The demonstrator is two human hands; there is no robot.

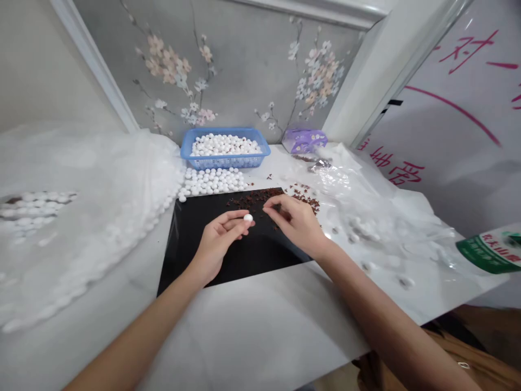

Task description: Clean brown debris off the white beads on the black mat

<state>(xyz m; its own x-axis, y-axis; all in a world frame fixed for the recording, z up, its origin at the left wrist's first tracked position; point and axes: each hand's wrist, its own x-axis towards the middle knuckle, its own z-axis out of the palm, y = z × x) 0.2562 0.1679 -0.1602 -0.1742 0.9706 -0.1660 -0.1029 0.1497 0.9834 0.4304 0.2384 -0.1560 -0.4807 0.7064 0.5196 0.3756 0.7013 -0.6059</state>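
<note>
Partly finger-covered white ball [248,217], bottle [490,252] cropped

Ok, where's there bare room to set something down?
Bare: white table before the black mat, between both forearms; also the mat's left part. Crowded: the mat's far edge, brown bits; behind, white balls, blue basket; right, clear plastic.

A white ball [248,218] (small, round), pinched in the left hand [216,238].

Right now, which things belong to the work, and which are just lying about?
Seemingly in use:
white ball in the left hand
white balls by and in the blue basket
brown pieces near the right hand
black mat

Probably just lying about:
purple packet
green-labelled bottle
</note>
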